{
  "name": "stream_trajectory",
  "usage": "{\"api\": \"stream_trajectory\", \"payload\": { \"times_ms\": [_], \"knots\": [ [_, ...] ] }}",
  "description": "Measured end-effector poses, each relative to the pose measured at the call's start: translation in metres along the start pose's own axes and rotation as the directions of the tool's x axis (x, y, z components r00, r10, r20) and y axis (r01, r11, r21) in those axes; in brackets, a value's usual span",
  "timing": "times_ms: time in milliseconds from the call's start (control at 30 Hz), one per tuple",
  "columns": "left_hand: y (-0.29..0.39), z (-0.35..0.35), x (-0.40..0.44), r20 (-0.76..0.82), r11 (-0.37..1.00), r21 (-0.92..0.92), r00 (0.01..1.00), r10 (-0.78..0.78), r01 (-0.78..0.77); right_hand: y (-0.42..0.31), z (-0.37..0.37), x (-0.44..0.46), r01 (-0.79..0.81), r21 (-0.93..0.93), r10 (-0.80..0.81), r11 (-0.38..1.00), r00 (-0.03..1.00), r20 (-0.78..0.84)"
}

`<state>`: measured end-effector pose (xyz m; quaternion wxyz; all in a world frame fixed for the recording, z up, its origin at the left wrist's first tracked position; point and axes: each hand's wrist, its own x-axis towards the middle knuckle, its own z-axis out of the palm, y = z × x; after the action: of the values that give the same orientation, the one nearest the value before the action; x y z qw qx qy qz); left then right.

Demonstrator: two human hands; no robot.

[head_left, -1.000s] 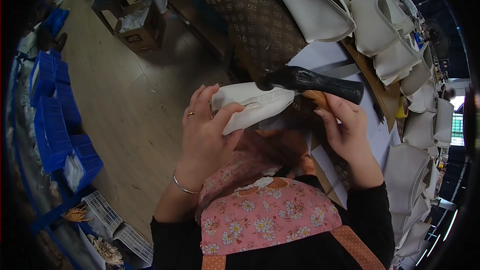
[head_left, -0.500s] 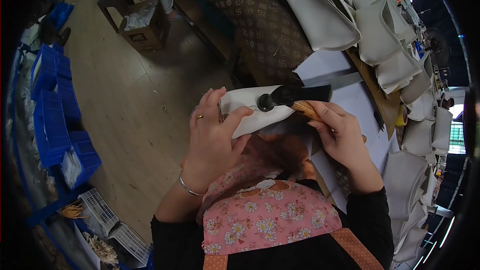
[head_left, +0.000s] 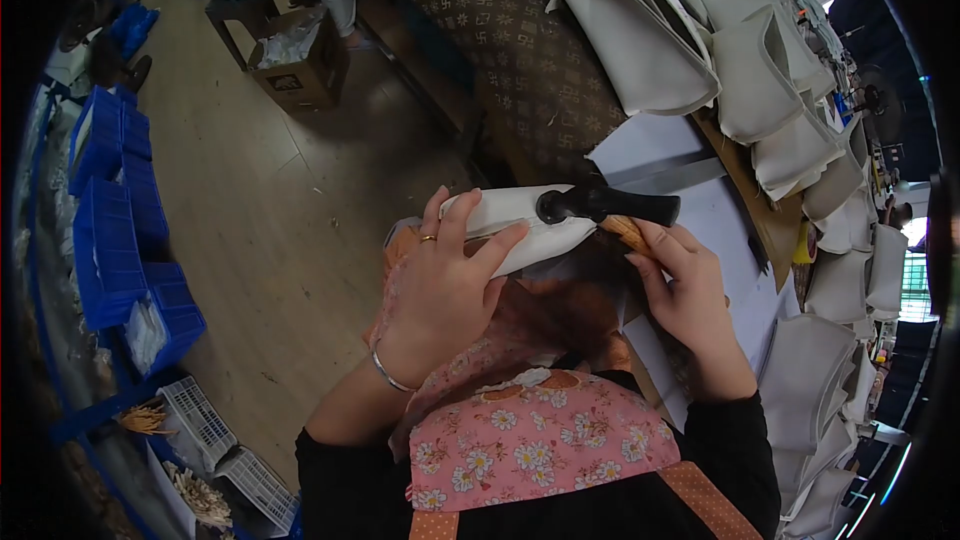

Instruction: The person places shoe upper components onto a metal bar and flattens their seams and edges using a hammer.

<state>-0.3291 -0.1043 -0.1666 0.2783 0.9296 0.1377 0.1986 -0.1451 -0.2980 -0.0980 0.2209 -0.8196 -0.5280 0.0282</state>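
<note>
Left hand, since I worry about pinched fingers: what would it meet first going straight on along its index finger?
The left hand would probably meet the black hammer head first, over the white piece; how high it sits is unclear.

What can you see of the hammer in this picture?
The hammer has a black, slightly shiny head: a round face at one end, a longer, flatter arm at the other. Its light-brown handle looks wooden, and the right hand grips it. The head is level with the white piece, its round face over or on it; whether they touch, I can't tell.
</note>
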Motion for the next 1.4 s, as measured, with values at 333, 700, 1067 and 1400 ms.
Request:
{"api": "stream_trajectory", "payload": {
  "times_ms": [333, 700, 1067, 1400],
  "knots": [
    [-0.015, 0.002, -0.021, -0.17, 0.979, -0.171, 0.975, -0.141, 0.112, 0.003, 0.006, -0.001, 0.012, 0.13, -0.019, 0.991, 0.998, 0.055],
    [-0.046, -0.015, -0.031, -0.04, 0.904, -0.422, 0.995, -0.092, 0.067, 0.009, 0.005, -0.002, -0.049, 0.194, 0.023, 0.98, 0.99, 0.136],
    [-0.034, 0.011, -0.021, -0.17, 0.973, -0.229, 0.985, -0.032, -0.008, -0.01, -0.014, 0.019, 0.179, 0.231, -0.156, 0.956, 0.981, -0.114],
    [-0.037, 0.006, -0.019, -0.163, 0.975, -0.221, 0.987, 0.001, -0.038, -0.022, -0.008, 0.027, 0.223, 0.122, -0.23, 0.967, 0.972, 0.045]
  ]
}}
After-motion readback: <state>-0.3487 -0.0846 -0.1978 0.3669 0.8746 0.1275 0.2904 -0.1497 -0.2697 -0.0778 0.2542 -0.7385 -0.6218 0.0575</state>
